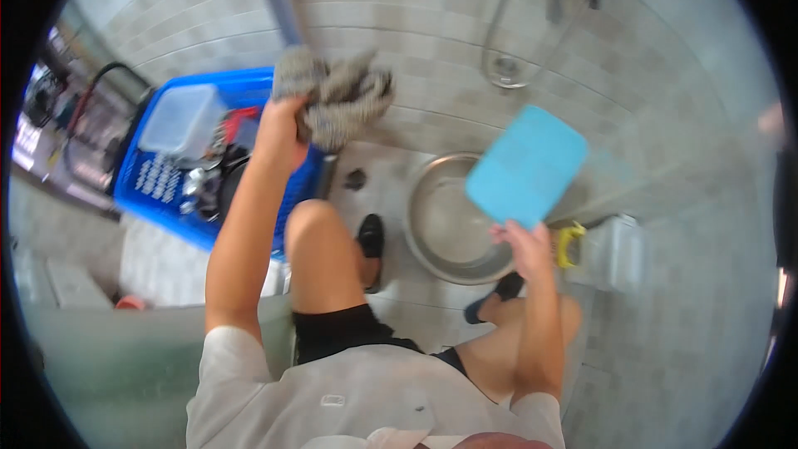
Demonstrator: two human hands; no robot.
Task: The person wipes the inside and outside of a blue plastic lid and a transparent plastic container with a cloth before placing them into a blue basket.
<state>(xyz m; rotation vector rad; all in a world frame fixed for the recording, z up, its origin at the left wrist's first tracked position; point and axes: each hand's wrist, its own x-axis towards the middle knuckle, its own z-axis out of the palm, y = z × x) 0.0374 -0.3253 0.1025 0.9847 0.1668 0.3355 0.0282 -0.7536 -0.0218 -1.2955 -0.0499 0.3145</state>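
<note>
My left hand (289,126) is closed on a bunched grey-brown cloth (345,100), held up over the right edge of a blue plastic basket (204,237). In my right hand (525,245) is a light blue flat rectangular board or lid (529,168), gripped by its lower edge and tilted. It overlaps the right side of a round metal basin (449,216) on the floor between my feet. Inside the blue basket are a clear plastic container (181,119), a red item (238,123) and several metal utensils (199,187), blurred.
To the right of the basin stands a clear container (617,254) beside a yellow item (568,246). A shower hose (492,33) hangs on the tiled wall, near a floor drain (356,179). A glass panel (690,166) is on the right. A low greenish surface (150,349) lies at lower left.
</note>
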